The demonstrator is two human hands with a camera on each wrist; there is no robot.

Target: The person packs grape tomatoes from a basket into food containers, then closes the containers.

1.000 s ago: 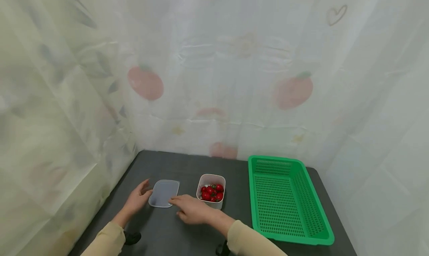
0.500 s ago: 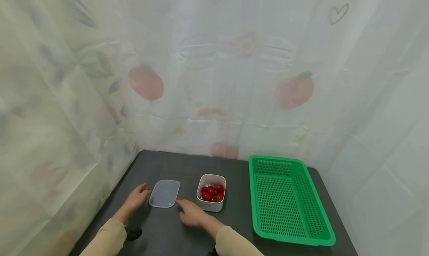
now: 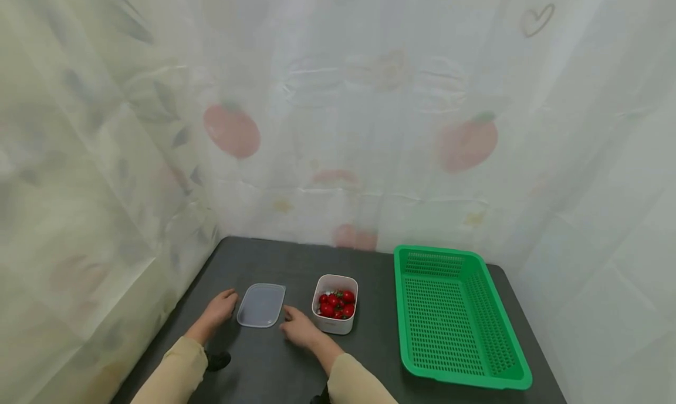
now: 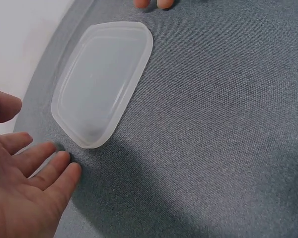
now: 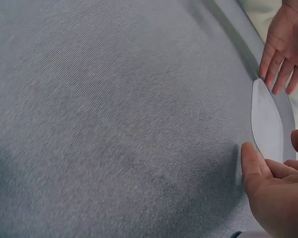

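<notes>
A translucent plastic lid (image 3: 261, 305) with rounded corners lies flat on the dark table. My left hand (image 3: 219, 309) is just off its left side, fingers relaxed and holding nothing; in the left wrist view the left hand (image 4: 32, 183) shows its palm, with the lid (image 4: 102, 84) beyond the fingertips. My right hand (image 3: 301, 326) is at the lid's right side, also holding nothing. In the right wrist view the fingers (image 5: 251, 163) of the right hand are loosely bent close to the lid's edge (image 5: 267, 121). To the right stands a white square container (image 3: 335, 326) filled with red cherry tomatoes (image 3: 338, 305).
A large green plastic basket (image 3: 443, 322) with slotted walls stands on the right of the table (image 3: 369, 357). A pale curtain (image 3: 338, 128) with faded fruit prints hangs behind the table and along both sides.
My right hand has drawn back from over the lid's lower right corner to just beside it. The left hand's fingers have drawn together a little. The lid stays in place.
</notes>
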